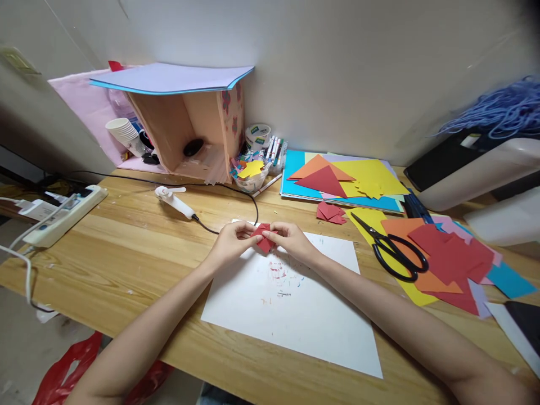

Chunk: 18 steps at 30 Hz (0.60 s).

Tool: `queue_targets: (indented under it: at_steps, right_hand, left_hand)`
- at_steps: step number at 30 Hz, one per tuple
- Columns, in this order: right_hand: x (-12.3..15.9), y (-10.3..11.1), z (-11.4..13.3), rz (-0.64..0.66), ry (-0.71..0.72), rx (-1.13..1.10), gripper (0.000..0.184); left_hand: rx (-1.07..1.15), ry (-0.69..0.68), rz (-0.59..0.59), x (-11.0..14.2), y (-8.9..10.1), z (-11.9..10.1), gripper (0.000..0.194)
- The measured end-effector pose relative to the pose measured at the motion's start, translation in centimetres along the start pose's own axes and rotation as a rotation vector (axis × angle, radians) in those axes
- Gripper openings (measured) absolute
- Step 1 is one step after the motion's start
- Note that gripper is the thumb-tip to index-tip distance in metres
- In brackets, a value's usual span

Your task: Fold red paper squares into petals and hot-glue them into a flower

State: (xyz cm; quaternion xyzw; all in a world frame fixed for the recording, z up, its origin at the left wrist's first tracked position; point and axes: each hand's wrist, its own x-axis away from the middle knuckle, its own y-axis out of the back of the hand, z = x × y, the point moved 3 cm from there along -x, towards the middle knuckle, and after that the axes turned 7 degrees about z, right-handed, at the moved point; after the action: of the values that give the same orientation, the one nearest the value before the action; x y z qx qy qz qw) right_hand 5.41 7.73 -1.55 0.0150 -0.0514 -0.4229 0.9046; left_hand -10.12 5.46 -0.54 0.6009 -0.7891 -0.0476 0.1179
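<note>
A small piece of folded red paper (265, 243) is held between both hands, above the far edge of a white sheet (291, 326). My left hand (231, 243) pinches its left side with thumb and fingers. On its right side, my right hand (292, 239) grips it the same way, thumb on top. The white sheet carries smudged coloured marks (280, 273). Beyond my right hand, another folded red paper piece (331, 213) lies on the wood. Black-handled scissors (394, 253) rest on coloured paper scraps (447, 259) to the right.
A white hot glue gun (175, 202) with a black cord lies at left, near a power strip (67, 216). An open box (189, 126), a cup of scraps (251, 171), markers (276, 151) and a coloured paper stack (343, 177) line the back. A wooden table (139, 253) supports them.
</note>
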Motion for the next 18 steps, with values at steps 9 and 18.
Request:
queue_targets:
  at_steps: [9, 18]
  right_hand:
    - [0.06, -0.07, 0.14, -0.018, -0.025, -0.044, 0.026]
    - [0.10, -0.21, 0.19, -0.010, 0.007, -0.002, 0.028]
  left_hand:
    - [0.073, 0.088, 0.067, 0.04, -0.15, -0.74, 0.026]
    - [0.048, 0.060, 0.061, -0.02, -0.21, -0.26, 0.026]
